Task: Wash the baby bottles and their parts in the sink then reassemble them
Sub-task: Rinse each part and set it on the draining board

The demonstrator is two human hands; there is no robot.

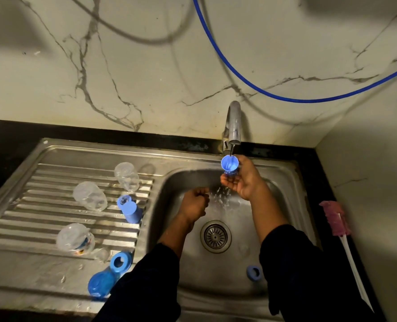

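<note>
My right hand [244,180] holds a blue bottle cap [229,164], open side up, right under the running tap [234,123]. Water spills from it into the steel sink [169,189]. My left hand [194,203] hovers over the basin with its fingers curled, holding nothing that I can see. Three clear bottles [90,195] [126,176] [75,238] lie on the ribbed drainboard [53,219]. Beside them are a blue cap [130,209], a blue collar ring [120,262] and a blue lid [101,283]. Another blue ring [254,273] lies in the basin's near right corner.
A pink bottle brush [335,219] with a white handle lies on the black counter right of the sink. The drain strainer [215,236] sits mid-basin. A blue hose [251,82] loops across the marble wall behind the tap.
</note>
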